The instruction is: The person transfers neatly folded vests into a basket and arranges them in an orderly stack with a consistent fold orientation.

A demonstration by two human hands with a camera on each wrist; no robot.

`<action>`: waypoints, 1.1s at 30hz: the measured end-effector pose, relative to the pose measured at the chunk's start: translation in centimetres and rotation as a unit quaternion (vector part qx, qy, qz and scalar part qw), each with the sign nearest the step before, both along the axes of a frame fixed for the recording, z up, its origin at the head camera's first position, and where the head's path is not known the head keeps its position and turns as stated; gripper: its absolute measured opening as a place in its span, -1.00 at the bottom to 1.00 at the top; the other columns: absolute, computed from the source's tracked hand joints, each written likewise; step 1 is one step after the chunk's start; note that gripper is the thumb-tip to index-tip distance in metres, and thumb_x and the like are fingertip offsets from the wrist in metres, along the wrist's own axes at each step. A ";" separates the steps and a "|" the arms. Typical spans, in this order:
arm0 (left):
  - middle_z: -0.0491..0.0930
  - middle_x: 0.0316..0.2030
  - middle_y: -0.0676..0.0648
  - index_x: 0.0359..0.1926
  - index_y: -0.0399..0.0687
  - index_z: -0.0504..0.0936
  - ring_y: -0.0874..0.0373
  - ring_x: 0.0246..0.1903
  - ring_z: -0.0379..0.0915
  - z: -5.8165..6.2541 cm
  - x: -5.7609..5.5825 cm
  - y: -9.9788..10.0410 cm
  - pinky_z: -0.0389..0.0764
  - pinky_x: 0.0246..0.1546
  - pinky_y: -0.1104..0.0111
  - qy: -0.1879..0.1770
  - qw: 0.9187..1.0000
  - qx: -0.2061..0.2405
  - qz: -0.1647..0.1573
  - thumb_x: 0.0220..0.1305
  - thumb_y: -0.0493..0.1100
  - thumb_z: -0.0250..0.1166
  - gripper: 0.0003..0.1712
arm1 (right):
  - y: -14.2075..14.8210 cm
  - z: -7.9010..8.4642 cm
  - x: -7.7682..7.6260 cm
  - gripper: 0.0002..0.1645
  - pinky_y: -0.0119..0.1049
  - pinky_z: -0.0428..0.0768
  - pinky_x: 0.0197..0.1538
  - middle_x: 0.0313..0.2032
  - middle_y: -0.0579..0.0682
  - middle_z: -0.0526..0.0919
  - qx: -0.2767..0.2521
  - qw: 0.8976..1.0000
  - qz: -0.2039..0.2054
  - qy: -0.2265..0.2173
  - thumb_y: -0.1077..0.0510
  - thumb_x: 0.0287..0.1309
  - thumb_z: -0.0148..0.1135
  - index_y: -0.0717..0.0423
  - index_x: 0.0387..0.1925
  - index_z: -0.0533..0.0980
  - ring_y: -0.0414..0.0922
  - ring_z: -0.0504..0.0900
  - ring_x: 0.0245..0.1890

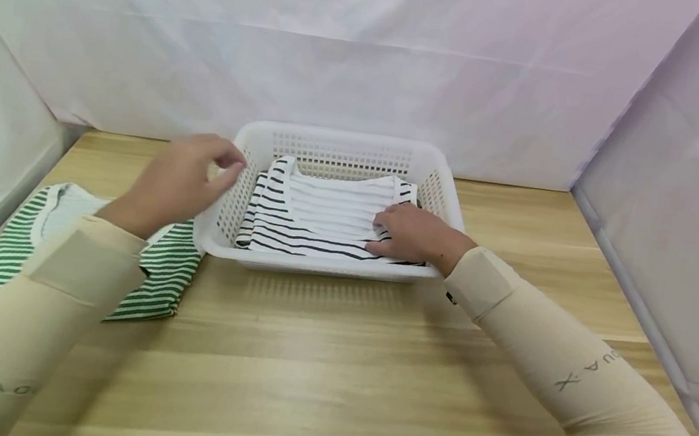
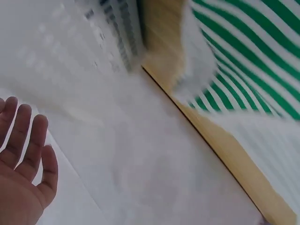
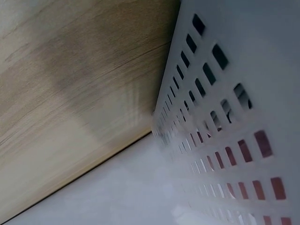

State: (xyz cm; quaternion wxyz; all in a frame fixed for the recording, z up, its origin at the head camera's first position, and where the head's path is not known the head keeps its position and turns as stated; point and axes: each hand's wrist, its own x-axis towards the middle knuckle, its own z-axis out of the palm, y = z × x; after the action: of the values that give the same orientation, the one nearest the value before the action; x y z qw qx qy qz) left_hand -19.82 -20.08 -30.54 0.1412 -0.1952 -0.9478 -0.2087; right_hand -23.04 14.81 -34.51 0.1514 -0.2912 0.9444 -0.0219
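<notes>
A white plastic basket [image 1: 332, 268] with a grid of slots holds a folded white shirt with black stripes [image 1: 313, 235], its neckline toward the back. Inside the basket's right end, my right hand [image 1: 417, 233] rests on the shirt, fingertips touching the fabric near the neckline. Only bits of skin show through the slots of the basket wall [image 3: 206, 93] in the right wrist view. Beside the left rim my left hand [image 1: 184, 176] hovers with loosely bent fingers and nothing in them; its spread fingers [image 2: 35, 145] show in the left wrist view.
A green-and-white striped shirt [image 1: 162, 281] lies on the wooden table [image 1: 300, 375] at the left, partly hidden under my left forearm. White sheeting [image 1: 354, 92] walls off the back and both sides, with the basket close to the back one.
</notes>
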 end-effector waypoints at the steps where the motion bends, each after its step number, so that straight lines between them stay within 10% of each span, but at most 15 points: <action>1: 0.68 -0.16 -0.15 -0.11 -0.14 0.67 -0.07 -0.14 0.56 0.2 0.3 -0.8 0.52 -0.06 0.00 -0.014 1.000 0.002 0.016 0.45 -0.09 0.13 -0.74 | 0.0 0.1 0.0 -0.36 0.03 0.40 0.34 0.28 0.16 0.51 -0.001 1.000 -0.001 0.000 -0.23 0.34 0.15 0.14 0.20 0.51 0.11 0.42 0.33; 6: 0.68 -0.23 -0.13 -0.13 -0.10 0.65 -0.02 -0.23 0.56 -0.7 1.2 -4.6 0.53 -0.23 0.06 -0.106 0.992 -0.051 0.051 0.47 -0.03 0.06 -0.70 | 0.1 0.1 0.0 -0.35 0.03 0.40 0.34 0.28 0.17 0.50 -0.003 1.000 0.005 -0.010 -0.23 0.35 0.14 0.15 0.22 0.50 0.11 0.42 0.33; 11: 0.67 -0.34 -0.02 -0.21 -0.04 0.68 0.11 -0.35 0.53 -2.5 1.9 -7.7 0.54 -0.33 0.20 -0.194 0.975 -0.110 0.012 0.38 -0.11 0.19 -0.83 | 0.1 0.3 -0.2 -0.38 0.03 0.41 0.33 0.27 0.16 0.51 -0.005 1.000 0.004 -0.009 -0.22 0.36 0.14 0.14 0.19 0.51 0.10 0.43 0.32; 20: 0.57 -0.38 0.05 -0.23 0.03 0.60 0.19 -0.38 0.43 -4.6 3.7 -9.9 0.45 -0.36 0.30 -0.351 0.923 -0.147 -0.057 0.13 -0.02 0.47 -0.73 | -0.1 0.4 -0.3 -0.34 0.04 0.41 0.33 0.28 0.16 0.51 -0.007 1.000 0.006 -0.014 -0.23 0.36 0.14 0.15 0.24 0.49 0.10 0.43 0.32; 33: 0.40 -0.50 0.05 -0.32 0.04 0.48 0.19 -0.45 0.31 -5.8 5.2 -9.2 0.33 -0.46 0.37 -0.399 0.904 -0.131 -0.079 -0.03 0.00 0.58 -0.57 | 0.4 0.2 -0.3 -0.56 0.00 0.44 0.31 0.20 0.08 0.59 -0.079 0.997 0.008 -0.011 -0.06 0.44 0.07 0.10 0.15 0.56 0.03 0.49 0.28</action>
State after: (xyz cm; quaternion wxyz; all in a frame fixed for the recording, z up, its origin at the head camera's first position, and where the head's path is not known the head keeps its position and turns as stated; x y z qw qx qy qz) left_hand -14.67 -29.29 -36.36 -0.2929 -0.1866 -0.9250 -0.1540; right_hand -23.38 15.26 -34.29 0.1382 -0.3099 0.9355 -0.0983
